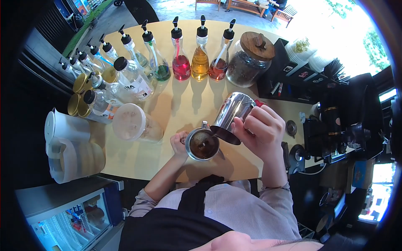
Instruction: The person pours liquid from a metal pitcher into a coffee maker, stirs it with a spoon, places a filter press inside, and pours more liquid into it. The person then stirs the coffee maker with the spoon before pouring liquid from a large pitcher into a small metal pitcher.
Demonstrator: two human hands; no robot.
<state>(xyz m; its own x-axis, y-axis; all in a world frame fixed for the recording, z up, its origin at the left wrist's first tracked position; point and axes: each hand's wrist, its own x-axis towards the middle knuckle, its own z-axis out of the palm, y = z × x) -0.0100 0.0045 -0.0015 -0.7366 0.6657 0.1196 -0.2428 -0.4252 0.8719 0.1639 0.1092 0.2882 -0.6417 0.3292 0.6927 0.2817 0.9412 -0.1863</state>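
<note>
A round metal-rimmed cup [202,145] with dark brown liquid and some foam in it is at the front middle of the table. My left hand [179,142] is closed at the cup's left side. In my right hand [264,129] is a shiny stainless steel pitcher [234,112], gripped on its right side, where a red part shows above my fingers. The pitcher leans to one side, and its lower left edge overlaps the cup's right rim in this view. To the left stands a lidded clear tub [130,122].
Pump bottles with coloured liquids [181,67] curve along the table's back and left. A large wooden-lidded jar [250,58] stands behind the pitcher, beside a black organizer [272,85]. White jugs [67,125] sit at the left edge; black equipment [335,125] is at right.
</note>
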